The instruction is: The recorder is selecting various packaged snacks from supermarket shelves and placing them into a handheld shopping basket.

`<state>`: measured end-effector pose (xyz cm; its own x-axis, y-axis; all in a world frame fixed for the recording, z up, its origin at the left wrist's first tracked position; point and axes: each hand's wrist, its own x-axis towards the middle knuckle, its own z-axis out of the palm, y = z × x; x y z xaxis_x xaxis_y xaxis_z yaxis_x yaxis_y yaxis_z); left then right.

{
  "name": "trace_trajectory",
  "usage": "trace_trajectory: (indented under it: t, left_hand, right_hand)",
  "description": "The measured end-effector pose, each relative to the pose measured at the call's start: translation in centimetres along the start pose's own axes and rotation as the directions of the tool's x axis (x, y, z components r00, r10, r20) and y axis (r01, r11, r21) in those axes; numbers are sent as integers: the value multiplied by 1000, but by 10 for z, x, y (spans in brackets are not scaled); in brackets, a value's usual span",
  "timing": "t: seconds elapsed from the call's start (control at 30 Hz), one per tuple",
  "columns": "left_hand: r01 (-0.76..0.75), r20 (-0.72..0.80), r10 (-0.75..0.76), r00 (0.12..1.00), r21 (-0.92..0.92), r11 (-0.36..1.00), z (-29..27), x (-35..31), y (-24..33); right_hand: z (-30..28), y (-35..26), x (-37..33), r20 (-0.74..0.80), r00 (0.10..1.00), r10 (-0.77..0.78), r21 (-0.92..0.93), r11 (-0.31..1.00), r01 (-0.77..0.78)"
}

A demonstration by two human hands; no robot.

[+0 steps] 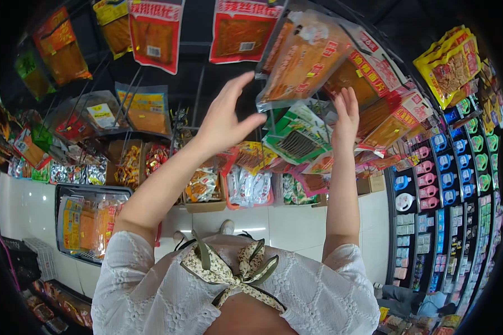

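Both my arms reach up to a rack of hanging snack packets. My left hand (227, 118) is spread, its thumb just under the lower corner of a large clear packet with orange contents (304, 56); the fingers do not close on it. My right hand (346, 113) is raised with straight fingers beside orange-and-red packets (383, 106), touching or nearly touching them. A green-and-white packet (296, 137) hangs between the two hands. Whether either hand presses a packet cannot be told.
More red and orange packets (153, 33) hang at the top. Cardboard boxes of wrapped snacks (204, 187) stand on a low shelf. A dark crate of orange packets (89, 223) rests on the white tiled floor. Shelves of small coloured items (447, 184) are at right, with a person (425, 301) below them.
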<state>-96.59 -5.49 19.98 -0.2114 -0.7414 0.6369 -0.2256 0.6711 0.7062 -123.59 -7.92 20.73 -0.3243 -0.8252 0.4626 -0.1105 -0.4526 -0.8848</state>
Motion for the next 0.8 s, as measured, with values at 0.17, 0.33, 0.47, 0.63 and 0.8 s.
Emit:
trace_trajectory:
  t: [0.17, 0.33, 0.47, 0.63, 0.8]
  left_hand:
    - [248, -10, -254, 967, -177, 953, 64, 59, -55]
    - [336, -18, -353, 936, -264, 904, 80, 65, -60]
    - [320, 73, -318, 945, -393, 862, 78, 64, -27]
    - [577, 341, -476, 811, -328, 748, 60, 43, 25]
    - [502, 344, -375, 861, -456, 735, 57, 9, 50]
  right_hand:
    - [4, 42, 57, 77, 993, 94, -2, 996, -94]
    - [8, 40, 54, 266, 951, 159, 91, 978, -189]
    - [-9, 22, 36, 284, 952, 112, 171, 971, -165]
    - [-39, -27, -5, 351, 934, 72, 328, 924, -195]
    - [-46, -55, -51, 297, 955, -9, 284, 955, -79]
